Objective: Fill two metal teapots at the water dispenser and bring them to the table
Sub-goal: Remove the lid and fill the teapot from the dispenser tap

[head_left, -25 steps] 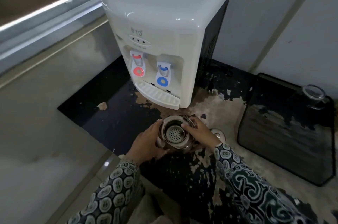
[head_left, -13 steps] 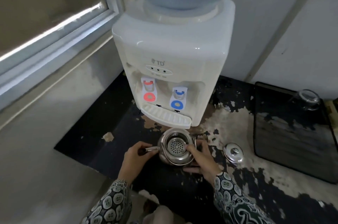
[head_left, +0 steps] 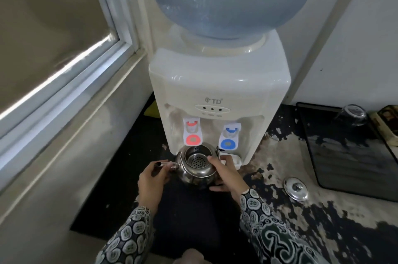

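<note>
I hold the open teapot (head_left: 197, 166) in front of the water dispenser (head_left: 217, 100), its mouth just below the red tap (head_left: 192, 134). My left hand (head_left: 151, 184) grips the spout; my right hand (head_left: 226, 174) grasps the rim and handle side. The lid (head_left: 295, 188) lies on the worn counter (head_left: 280, 156) to the right, near a dark tray (head_left: 349, 156).

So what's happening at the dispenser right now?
A person holds an open metal teapot in front of the water dispenser, just below the red tap. The left hand grips the spout, the right hand the handle side. Its strainer is visible and no water is flowing. The lid lies on the counter to the right.
</note>
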The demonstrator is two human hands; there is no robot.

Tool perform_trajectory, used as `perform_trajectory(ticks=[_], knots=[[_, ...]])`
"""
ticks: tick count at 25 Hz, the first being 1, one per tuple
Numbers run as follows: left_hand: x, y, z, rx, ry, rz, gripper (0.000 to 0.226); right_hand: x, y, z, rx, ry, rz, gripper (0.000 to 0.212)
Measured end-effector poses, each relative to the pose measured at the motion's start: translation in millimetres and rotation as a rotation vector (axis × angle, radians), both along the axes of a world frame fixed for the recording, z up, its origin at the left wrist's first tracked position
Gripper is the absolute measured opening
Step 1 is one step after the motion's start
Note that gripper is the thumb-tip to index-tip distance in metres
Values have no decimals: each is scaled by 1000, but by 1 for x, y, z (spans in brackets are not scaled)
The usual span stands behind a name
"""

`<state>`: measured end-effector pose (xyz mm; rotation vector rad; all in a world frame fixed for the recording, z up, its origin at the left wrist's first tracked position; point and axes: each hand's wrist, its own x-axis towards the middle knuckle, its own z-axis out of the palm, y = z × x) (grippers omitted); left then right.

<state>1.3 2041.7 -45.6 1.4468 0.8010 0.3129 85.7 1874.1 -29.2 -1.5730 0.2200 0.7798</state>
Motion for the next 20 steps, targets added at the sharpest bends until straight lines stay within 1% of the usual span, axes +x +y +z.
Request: perform_trajectory(ticks=[3, 6, 8, 10, 12, 13, 14, 16, 17, 18, 19, 20], knots=[[7, 9, -5, -22, 20, -26, 5, 2, 11, -5, -18, -1, -37, 53], [8, 10, -5, -64, -26, -99, 13, 6, 17, -6, -11, 7, -57, 55], [7, 6, -6, -31, -57, -169, 31, 7, 20, -2, -6, 23, -51, 51], [8, -3, -9, -19, -68, -261, 66, 7, 20, -2, -19, 20, -33, 50], [13, -13, -13, -48, -54, -318, 102, 9, 20, -3, -41, 8, -17, 55], [17, -17, -15, -64, -46, -319, 112, 10, 19, -3, -37, 9, -2, 57], [20, -19, -18, -72, -51, -303, 116, 10, 16, -2, -23, 14, 15, 56], [23, -19, -24, -63, -79, -253, 117, 7, 10, 4, -17, 9, 107, 53], [22, -17, -25, -53, -80, -243, 117, 2, 7, 7, -55, -42, 181, 52], [22, -14, -25, -45, -80, -242, 118, -3, 3, 8, -140, -154, 243, 51], [22, -12, -24, -40, -85, -242, 116, -7, 0, 8, -242, -320, 264, 49], [23, -10, -23, -33, -86, -237, 115, -12, -2, 9, -317, -509, 231, 46]])
